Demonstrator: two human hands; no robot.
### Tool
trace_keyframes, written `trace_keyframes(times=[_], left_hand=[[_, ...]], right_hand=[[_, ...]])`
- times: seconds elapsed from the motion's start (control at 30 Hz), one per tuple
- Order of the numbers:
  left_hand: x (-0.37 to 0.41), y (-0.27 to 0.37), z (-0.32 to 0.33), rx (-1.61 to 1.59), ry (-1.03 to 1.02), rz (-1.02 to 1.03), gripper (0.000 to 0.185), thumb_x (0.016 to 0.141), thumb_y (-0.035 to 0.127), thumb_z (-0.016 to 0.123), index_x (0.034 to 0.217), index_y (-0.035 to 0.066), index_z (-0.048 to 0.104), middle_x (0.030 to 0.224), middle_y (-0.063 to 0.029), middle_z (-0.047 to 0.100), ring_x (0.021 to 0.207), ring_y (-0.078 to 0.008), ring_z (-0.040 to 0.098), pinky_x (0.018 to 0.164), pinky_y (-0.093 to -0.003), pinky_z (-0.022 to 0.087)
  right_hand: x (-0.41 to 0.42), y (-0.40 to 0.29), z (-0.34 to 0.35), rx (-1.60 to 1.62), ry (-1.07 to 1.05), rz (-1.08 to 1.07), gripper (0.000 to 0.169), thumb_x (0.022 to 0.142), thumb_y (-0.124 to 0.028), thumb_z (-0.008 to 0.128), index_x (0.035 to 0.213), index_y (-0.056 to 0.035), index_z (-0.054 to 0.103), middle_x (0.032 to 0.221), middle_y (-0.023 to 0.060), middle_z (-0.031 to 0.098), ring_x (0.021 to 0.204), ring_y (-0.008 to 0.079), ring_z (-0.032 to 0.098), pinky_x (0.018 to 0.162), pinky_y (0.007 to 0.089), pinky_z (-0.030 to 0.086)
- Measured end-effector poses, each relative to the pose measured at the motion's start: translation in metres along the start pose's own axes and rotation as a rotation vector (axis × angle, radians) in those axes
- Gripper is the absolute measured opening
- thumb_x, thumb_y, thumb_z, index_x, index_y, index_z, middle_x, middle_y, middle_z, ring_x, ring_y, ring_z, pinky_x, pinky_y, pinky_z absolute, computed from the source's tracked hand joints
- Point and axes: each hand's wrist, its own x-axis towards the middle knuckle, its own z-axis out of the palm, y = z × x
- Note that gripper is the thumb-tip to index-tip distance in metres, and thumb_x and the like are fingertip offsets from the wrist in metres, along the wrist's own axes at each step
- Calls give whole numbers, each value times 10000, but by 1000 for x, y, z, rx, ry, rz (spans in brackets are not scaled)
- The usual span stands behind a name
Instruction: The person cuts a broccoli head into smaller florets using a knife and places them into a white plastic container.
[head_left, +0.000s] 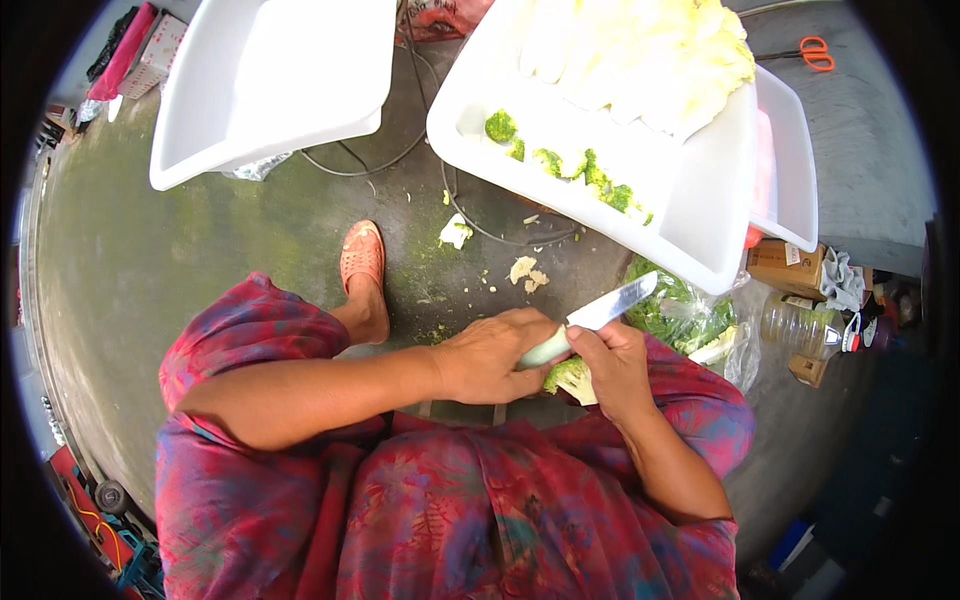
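My left hand (495, 356) is wrapped around the pale green handle (546, 350) of a kitchen knife. Its steel blade (613, 302) points up and to the right, away from my body. In my right hand (619, 367) is a piece of broccoli (574, 381), partly covered by the fingers, with the floret side toward my left hand. My right thumb lies at the base of the blade. Both hands meet above my lap, over patterned red cloth (450, 510).
A white plastic tub (592, 217) holds broccoli florets (596, 176) and pale cabbage leaves (630, 60). Another white tub (195, 142) stands left. Vegetable scraps (455, 231) and a black cable (397, 157) lie on the floor. Bagged greens (679, 311) and a plastic bottle (795, 326) sit right.
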Motion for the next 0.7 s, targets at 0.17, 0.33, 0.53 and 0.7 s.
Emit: trace_keyframes(times=[0.17, 0.33, 0.53, 0.7], left_hand=[[28, -129, -26, -347, 48, -839, 322, 829, 327, 619, 853, 13, 687, 904, -89, 702, 741, -184, 650, 737, -330, 525], [42, -253, -9, 333, 374, -1046, 475, 810, 434, 604, 1161, 114, 607, 1157, -132, 612, 1083, -280, 578, 889, -380, 474], [46, -288, 13, 291, 403, -1167, 387, 830, 344, 604, 1127, 95, 602, 1090, -106, 624, 988, -237, 594, 809, -359, 495], [42, -296, 11, 148, 400, -1167, 315, 846, 268, 604, 1098, 80, 597, 1034, -84, 634, 909, -201, 607, 742, -342, 512]], right_hand=[[7, 5, -7, 17, 123, 121, 145, 857, -63, 569, 804, 42, 655, 719, 37, 642, 636, 71, 560, 578, 223, 436], [6, 13, -12, 95, 97, 169, 141, 879, -51, 571, 839, 57, 651, 741, 56, 659, 660, 80, 583, 600, 225, 473], [9, 16, -13, 165, 124, 184, 137, 878, -53, 556, 835, 42, 645, 743, 69, 651, 640, 99, 579, 584, 238, 464], [8, 12, -12, 110, 119, 173, 148, 878, -68, 554, 823, 36, 645, 721, 74, 651, 624, 107, 583, 574, 244, 463]])
